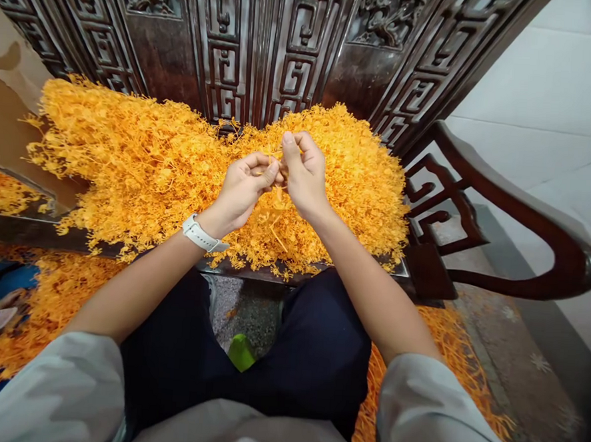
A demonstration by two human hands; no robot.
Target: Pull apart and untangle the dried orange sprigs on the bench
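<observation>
Over a big heap of orange plastic flower pieces (144,158), my two hands meet close together at chest height. My left hand (247,185), with a white watch (202,234) on its wrist, is closed in a pinch on a thin orange plastic stem. Just right of it, my right hand (305,175) is pinched too, thumb up, on part of the same thin orange piece. The fingers mostly cover that piece. A few pale orange bits (279,200) show below the fingertips.
The heap lies on a dark carved wooden bench, its openwork back (226,43) behind and curved armrest (523,261) at right. A cardboard box (12,110) stands at left. More orange pieces (65,300) cover the floor, where another person's hand (7,300) shows.
</observation>
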